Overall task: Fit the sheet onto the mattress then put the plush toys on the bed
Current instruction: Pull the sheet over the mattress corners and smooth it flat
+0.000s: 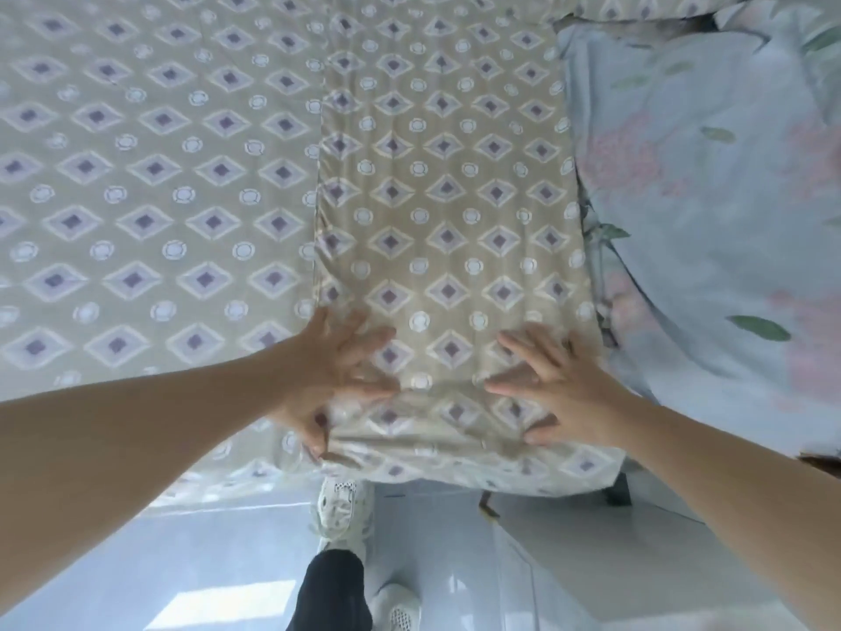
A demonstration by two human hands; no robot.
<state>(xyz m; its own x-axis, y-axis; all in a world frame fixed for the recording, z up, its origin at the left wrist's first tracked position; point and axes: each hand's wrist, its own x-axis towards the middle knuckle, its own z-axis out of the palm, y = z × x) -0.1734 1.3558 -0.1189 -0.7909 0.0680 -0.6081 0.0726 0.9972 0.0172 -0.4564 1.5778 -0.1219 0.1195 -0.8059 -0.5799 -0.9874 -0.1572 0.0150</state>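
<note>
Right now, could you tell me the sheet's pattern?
Beige sheet with purple diamonds and white circles, shown in the head view.

No text, label, brand, number or sign can be read anywhere in the view. The beige patterned bed sheet carries only printed purple diamonds and white circles, with no lettering. The pale blue quilt with pink flowers and green leaves shows floral print alone. The white mesh sneakers on the glossy floor show no legible logo or marking.
</note>
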